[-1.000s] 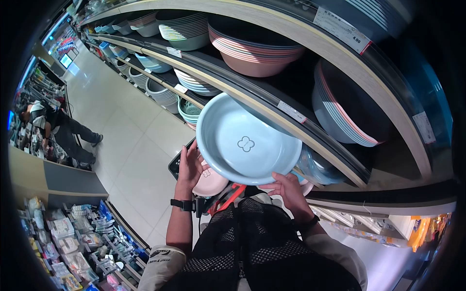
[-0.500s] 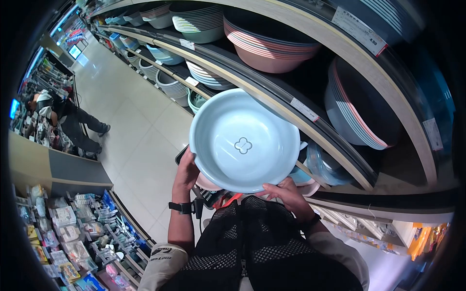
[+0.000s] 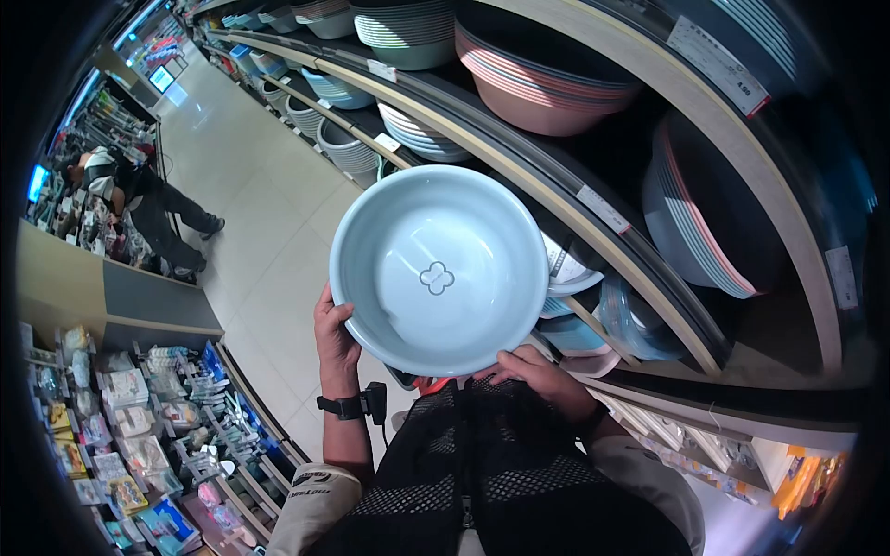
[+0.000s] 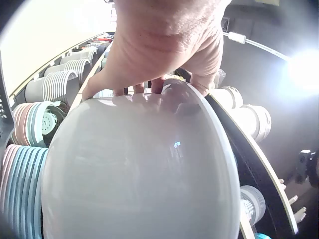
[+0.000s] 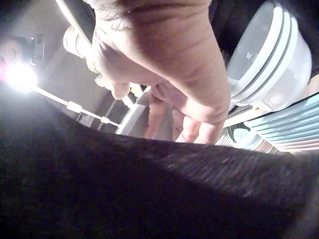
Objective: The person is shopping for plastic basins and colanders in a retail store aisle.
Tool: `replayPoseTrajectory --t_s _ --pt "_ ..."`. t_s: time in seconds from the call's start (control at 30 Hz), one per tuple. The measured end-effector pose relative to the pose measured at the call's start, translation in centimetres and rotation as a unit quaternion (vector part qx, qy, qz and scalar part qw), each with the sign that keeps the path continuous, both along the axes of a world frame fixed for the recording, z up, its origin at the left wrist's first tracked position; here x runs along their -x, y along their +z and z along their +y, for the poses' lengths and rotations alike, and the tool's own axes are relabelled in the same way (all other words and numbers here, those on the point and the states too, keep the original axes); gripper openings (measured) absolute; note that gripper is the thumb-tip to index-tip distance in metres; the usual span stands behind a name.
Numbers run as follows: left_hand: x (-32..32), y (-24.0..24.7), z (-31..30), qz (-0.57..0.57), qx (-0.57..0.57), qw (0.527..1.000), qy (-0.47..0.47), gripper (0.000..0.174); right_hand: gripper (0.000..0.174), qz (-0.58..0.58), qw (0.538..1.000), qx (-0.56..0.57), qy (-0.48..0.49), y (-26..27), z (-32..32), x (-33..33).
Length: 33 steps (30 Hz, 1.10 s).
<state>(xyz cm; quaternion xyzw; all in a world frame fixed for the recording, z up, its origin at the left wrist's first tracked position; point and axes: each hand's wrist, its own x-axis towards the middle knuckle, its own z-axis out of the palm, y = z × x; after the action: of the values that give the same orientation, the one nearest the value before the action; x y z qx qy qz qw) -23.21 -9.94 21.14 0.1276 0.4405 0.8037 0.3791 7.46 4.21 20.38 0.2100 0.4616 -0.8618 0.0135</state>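
Observation:
A round light-blue basin (image 3: pixel 408 250) with a four-petal mark on its inner bottom is held in front of the body in the head view. My left hand (image 3: pixel 336 335) grips its left rim, thumb over the edge and fingers underneath. On the near right rim my right hand (image 3: pixel 540 378) pinches the edge, with the thumb on top. From the left wrist, the basin's outer wall (image 4: pixel 139 164) fills the lower middle, and the left hand (image 4: pixel 159 45) spans its rim. In the right wrist view dark clothing partly hides the right hand (image 5: pixel 164 64) and the basin's edge.
Shelves on the right carry stacked basins, among them a pink stack (image 3: pixel 538 93) and a grey one (image 3: pixel 691 222). A price label (image 3: pixel 603 208) sits on the shelf edge. A tiled aisle (image 3: pixel 250 222) runs ahead; a person (image 3: pixel 139 208) bends at the left display.
The basin has moved left and toward the body, away from the shelf edge, with both hands on it. My left hand has gone from the basin's side to gripping its rim.

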Motion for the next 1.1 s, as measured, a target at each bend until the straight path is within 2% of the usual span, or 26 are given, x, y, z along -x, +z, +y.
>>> replayPoseTrajectory --t_s 0.07,0.1,0.17,0.3,0.43,0.63,0.7,0.8,0.83,0.93,1.03,1.1 --pt "0.5 -0.5 -1.1 0.009 -0.003 1.000 0.018 0.058 0.045 -0.044 0.992 -0.116 -0.014 -1.4 0.7 0.1" --pt "0.8 -0.8 -1.6 -0.013 -0.018 0.999 0.028 0.060 0.045 -0.042 0.993 -0.113 -0.010 -1.9 1.1 0.5" --pt "1.4 -1.4 -2.9 -0.033 -0.030 0.998 0.042 0.062 0.043 -0.146 0.977 -0.107 -0.116 -2.9 1.9 1.4" --pt "2.5 -2.6 -5.5 -0.034 -0.031 0.997 0.063 0.068 0.043 -0.123 0.968 -0.149 -0.163 -3.6 3.1 3.4" --pt "1.8 -2.3 -7.1 -0.034 -0.038 0.997 0.055 0.072 0.042 -0.102 0.974 -0.117 -0.167 -3.6 3.2 5.1" --pt "1.1 -2.7 -8.9 -0.041 -0.036 0.996 0.066 0.068 0.034 -0.123 0.972 -0.151 -0.131 -5.3 3.4 6.3" --pt "0.8 -2.5 -9.0 -0.048 -0.014 0.995 0.084 0.053 0.033 -0.123 0.969 -0.168 -0.131 -6.1 3.6 6.7" --pt "0.7 -3.4 -9.1 -0.088 0.048 0.986 0.136 0.046 0.032 -0.109 0.963 -0.196 -0.149 -7.2 3.6 7.4" --pt "0.7 -3.7 -9.2 -0.086 0.050 0.984 0.145 0.046 0.032 -0.096 0.959 -0.206 -0.167 -7.5 3.5 7.6" --pt "0.7 -4.4 -9.6 -0.045 0.187 0.970 0.148 0.052 0.032 -0.069 0.960 -0.199 -0.183 -8.2 3.4 8.1" --pt "0.9 -5.9 -10.0 0.019 0.228 0.963 0.144 0.052 0.032 -0.071 0.963 -0.183 -0.186 -7.5 3.4 8.2" --pt "0.7 -6.0 -10.1 0.016 0.229 0.961 0.153 0.052 0.033 -0.057 0.966 -0.171 -0.183 -7.2 3.5 8.3"
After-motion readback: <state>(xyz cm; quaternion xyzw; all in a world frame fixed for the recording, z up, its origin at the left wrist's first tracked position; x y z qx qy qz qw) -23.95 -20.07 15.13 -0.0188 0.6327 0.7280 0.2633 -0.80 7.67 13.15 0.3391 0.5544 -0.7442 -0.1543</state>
